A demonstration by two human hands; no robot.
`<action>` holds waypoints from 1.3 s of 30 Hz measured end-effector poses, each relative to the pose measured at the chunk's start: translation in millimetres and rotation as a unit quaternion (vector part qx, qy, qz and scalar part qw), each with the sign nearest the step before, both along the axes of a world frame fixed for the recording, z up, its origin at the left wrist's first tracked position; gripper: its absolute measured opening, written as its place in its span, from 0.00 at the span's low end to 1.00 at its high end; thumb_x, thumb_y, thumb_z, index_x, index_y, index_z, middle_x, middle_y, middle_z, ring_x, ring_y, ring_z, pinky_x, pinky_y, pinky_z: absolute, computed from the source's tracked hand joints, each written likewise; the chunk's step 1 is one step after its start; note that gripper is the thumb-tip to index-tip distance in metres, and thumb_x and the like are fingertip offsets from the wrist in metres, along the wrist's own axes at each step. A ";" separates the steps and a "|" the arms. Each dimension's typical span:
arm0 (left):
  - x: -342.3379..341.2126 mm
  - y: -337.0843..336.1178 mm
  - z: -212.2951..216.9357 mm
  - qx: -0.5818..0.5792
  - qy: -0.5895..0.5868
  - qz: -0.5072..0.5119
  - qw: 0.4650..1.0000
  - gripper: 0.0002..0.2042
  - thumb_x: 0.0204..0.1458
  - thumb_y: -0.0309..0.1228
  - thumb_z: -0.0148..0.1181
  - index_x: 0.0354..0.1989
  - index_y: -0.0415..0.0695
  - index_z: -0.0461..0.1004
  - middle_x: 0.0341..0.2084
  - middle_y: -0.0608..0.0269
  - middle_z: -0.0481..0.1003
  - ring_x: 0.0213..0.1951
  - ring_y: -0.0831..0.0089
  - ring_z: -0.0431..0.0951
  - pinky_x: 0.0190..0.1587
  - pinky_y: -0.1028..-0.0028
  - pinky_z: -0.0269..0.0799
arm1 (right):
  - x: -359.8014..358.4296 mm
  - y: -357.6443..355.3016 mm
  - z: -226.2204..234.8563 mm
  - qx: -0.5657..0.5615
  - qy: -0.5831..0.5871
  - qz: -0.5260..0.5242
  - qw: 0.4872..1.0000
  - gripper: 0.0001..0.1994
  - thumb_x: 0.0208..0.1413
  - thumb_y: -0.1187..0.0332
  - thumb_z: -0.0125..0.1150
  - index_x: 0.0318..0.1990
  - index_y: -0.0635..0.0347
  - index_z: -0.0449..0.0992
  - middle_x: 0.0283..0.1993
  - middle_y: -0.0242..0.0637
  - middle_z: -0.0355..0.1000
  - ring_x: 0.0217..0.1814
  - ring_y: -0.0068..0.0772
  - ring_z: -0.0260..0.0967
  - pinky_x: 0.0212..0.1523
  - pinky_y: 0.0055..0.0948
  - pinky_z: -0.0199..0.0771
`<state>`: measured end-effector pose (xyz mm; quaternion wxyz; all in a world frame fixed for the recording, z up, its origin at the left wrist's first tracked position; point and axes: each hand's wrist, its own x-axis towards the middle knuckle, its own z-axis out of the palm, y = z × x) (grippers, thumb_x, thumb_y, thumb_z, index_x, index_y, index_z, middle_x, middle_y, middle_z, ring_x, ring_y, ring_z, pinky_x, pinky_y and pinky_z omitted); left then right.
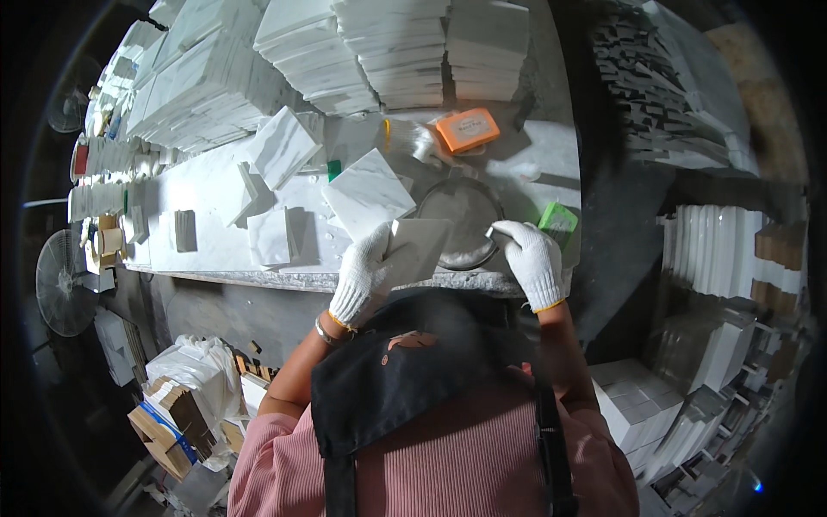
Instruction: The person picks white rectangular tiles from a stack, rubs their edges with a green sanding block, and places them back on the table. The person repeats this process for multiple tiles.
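Note:
My left hand (362, 274), in a white knit glove, grips a square white marble tile (418, 250) tilted over the near edge of the stone workbench (215, 194). My right hand (534, 258), also gloved, pinches a small pale piece at the rim of a round grey metal basin (461, 222). A green sponge block (558, 220) lies just right of that hand. Another white marble tile (369, 194) rests flat behind the held one.
Loose marble tiles (280, 146) lie across the bench, with tall tile stacks (396, 47) at the back. An orange block (467, 129) sits behind the basin. A fan (65, 280) stands at the left; boxed tiles (637, 409) are stacked lower right.

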<state>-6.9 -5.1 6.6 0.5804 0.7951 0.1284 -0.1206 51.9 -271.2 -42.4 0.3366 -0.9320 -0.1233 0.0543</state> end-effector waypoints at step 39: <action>4.1 19.7 48.0 -0.072 -0.024 -0.028 0.997 0.17 0.58 0.32 0.61 0.54 0.40 0.74 0.39 0.61 0.80 0.38 0.79 0.77 0.42 0.75 0.73 | -17.9 -3.1 3.3 -0.160 0.016 0.068 0.985 0.15 0.54 0.64 0.62 0.50 0.51 0.79 0.37 0.43 0.77 0.41 0.48 0.75 0.42 0.42 0.76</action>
